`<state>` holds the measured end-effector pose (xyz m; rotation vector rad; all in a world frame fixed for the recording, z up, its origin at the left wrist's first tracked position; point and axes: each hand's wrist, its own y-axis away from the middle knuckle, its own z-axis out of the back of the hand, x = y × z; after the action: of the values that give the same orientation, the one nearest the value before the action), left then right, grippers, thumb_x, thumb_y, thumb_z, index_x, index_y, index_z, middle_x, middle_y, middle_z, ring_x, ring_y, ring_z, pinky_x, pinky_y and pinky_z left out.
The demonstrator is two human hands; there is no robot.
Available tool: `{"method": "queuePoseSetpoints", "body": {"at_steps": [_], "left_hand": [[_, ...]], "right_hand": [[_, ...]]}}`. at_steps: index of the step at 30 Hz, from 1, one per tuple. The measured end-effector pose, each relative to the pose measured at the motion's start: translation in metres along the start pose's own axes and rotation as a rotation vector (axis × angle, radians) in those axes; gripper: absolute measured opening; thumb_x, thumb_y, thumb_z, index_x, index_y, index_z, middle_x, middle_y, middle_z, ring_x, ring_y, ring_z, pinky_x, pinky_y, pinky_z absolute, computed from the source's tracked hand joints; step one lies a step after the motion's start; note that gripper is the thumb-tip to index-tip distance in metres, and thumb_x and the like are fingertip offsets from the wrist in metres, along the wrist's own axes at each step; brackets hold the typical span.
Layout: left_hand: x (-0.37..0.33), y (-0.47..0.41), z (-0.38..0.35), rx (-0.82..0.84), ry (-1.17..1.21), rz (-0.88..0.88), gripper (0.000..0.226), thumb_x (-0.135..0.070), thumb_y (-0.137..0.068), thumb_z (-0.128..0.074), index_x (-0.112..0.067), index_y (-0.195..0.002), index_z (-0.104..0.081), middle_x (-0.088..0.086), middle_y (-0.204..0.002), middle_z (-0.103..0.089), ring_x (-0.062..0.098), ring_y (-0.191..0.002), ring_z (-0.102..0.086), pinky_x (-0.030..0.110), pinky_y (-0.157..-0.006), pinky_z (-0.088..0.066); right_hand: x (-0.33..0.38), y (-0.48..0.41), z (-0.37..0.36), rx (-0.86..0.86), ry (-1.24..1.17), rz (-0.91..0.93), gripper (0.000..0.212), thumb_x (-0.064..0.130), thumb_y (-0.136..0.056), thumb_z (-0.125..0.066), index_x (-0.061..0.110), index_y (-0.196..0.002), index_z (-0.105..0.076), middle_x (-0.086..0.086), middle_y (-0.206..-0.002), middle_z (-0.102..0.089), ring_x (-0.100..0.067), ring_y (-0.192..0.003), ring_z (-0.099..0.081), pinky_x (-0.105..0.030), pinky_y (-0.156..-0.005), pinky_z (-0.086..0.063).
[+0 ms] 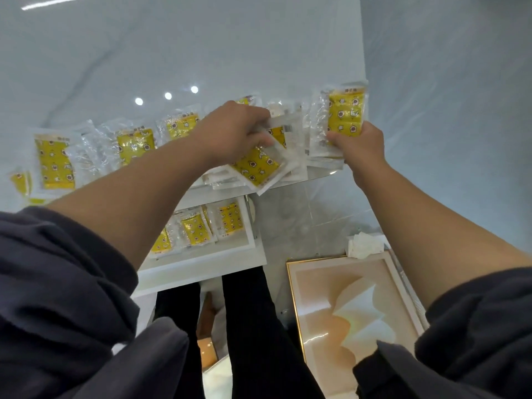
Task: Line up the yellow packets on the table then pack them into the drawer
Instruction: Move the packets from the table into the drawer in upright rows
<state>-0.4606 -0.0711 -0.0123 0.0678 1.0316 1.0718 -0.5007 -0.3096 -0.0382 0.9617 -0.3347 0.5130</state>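
Several yellow packets in clear wrappers lie in a loose row along the front of the glossy white table (201, 53). My left hand (233, 131) grips a small bunch of packets (259, 165) that hangs over the table's front edge. At the table's right corner my right hand (359, 148) holds the lower end of an upright yellow packet (345, 116), which sits on a thin stack. More packets (54, 162) lie to the left. Below the edge, the open white drawer (201, 263) holds several yellow packets (195, 228).
A framed beige picture (359, 312) leans on the floor at the lower right, with crumpled white paper (365, 246) behind it. My dark-trousered legs (253, 326) stand in front of the drawer. The table's right edge runs just past my right hand.
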Motion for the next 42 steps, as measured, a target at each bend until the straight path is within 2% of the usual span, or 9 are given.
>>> {"method": "queuePoseSetpoints", "body": {"at_steps": [6,12,15,18,22,26,31,39,42], "left_hand": [[0.023,0.039,-0.010,0.068,-0.002,0.013,0.018,-0.030,-0.090,-0.065,-0.019,-0.084,-0.053,-0.008,-0.068,-0.050,0.020,-0.070,-0.052,0.031,-0.063,-0.038],[0.065,0.100,-0.025,0.147,-0.048,0.059,0.021,-0.029,-0.092,-0.063,-0.019,-0.082,-0.048,-0.009,-0.069,-0.045,0.021,-0.072,-0.048,0.030,-0.060,-0.032],[0.089,0.138,-0.037,0.165,-0.090,0.061,0.021,-0.029,-0.093,-0.061,-0.019,-0.083,-0.046,-0.004,-0.074,-0.051,0.025,-0.079,-0.052,0.032,-0.064,-0.036],[0.123,0.173,-0.054,0.169,-0.167,0.085,0.011,-0.027,-0.096,-0.056,-0.021,-0.091,-0.048,0.006,-0.097,-0.061,0.029,-0.093,-0.056,0.034,-0.070,-0.041],[0.168,0.207,-0.077,0.146,-0.233,0.125,0.011,-0.026,-0.099,-0.050,-0.016,-0.103,-0.054,0.012,-0.099,-0.064,0.032,-0.087,-0.058,0.038,-0.068,-0.047],[0.203,0.216,-0.109,0.161,-0.303,0.172,0.006,-0.016,-0.098,-0.048,-0.015,-0.102,-0.053,0.007,-0.090,-0.063,0.028,-0.078,-0.057,0.040,-0.065,-0.050],[0.238,0.204,-0.144,0.138,-0.322,0.247,0.019,-0.008,-0.096,-0.045,-0.015,-0.113,-0.053,0.007,-0.092,-0.059,0.029,-0.078,-0.056,0.033,-0.058,-0.041],[0.262,0.163,-0.185,0.111,-0.291,0.269,0.043,0.000,-0.093,-0.041,-0.017,-0.132,-0.047,0.016,-0.115,-0.058,0.031,-0.090,-0.050,0.032,-0.069,-0.037],[0.262,0.156,-0.192,0.065,-0.309,0.266,0.055,0.003,-0.091,-0.042,-0.022,-0.141,-0.043,0.014,-0.129,-0.054,0.033,-0.107,-0.055,0.031,-0.072,-0.038]], "right_hand": [[-0.014,0.032,-0.007,-0.005,-0.145,0.043,0.016,0.017,-0.080,-0.072,0.026,-0.091,-0.065,0.002,-0.098,-0.072,-0.015,-0.090,-0.069,-0.039,-0.083,-0.058],[-0.036,0.080,-0.027,-0.043,-0.219,0.060,0.018,0.019,-0.084,-0.070,0.022,-0.101,-0.065,0.002,-0.099,-0.070,-0.014,-0.089,-0.068,-0.032,-0.073,-0.055],[-0.059,0.113,-0.043,-0.042,-0.279,0.050,0.019,0.019,-0.084,-0.071,0.024,-0.102,-0.065,0.000,-0.102,-0.071,-0.017,-0.094,-0.069,-0.039,-0.084,-0.057],[-0.090,0.149,-0.070,0.028,-0.345,0.019,0.021,0.018,-0.083,-0.072,0.023,-0.103,-0.067,-0.001,-0.105,-0.073,-0.020,-0.098,-0.070,-0.044,-0.091,-0.055],[-0.134,0.184,-0.125,0.185,-0.318,-0.078,0.020,0.016,-0.082,-0.073,0.019,-0.102,-0.068,-0.005,-0.103,-0.074,-0.024,-0.098,-0.070,-0.049,-0.094,-0.052],[-0.170,0.189,-0.181,0.345,-0.144,-0.140,0.024,0.018,-0.081,-0.074,0.019,-0.105,-0.068,-0.004,-0.105,-0.073,-0.024,-0.099,-0.069,-0.049,-0.095,-0.051],[-0.182,0.159,-0.242,0.236,0.035,-0.079,0.024,0.020,-0.085,-0.071,0.017,-0.107,-0.066,-0.001,-0.103,-0.070,-0.016,-0.093,-0.067,-0.037,-0.090,-0.054],[-0.198,0.102,-0.291,0.161,0.428,0.067,0.030,0.031,-0.088,-0.065,0.011,-0.110,-0.065,-0.009,-0.106,-0.068,-0.030,-0.099,-0.063,-0.025,-0.072,-0.040],[-0.204,0.099,-0.288,0.102,0.607,0.076,0.030,0.032,-0.090,-0.061,0.008,-0.108,-0.063,-0.011,-0.105,-0.067,-0.030,-0.096,-0.063,-0.025,-0.068,-0.038]]}}
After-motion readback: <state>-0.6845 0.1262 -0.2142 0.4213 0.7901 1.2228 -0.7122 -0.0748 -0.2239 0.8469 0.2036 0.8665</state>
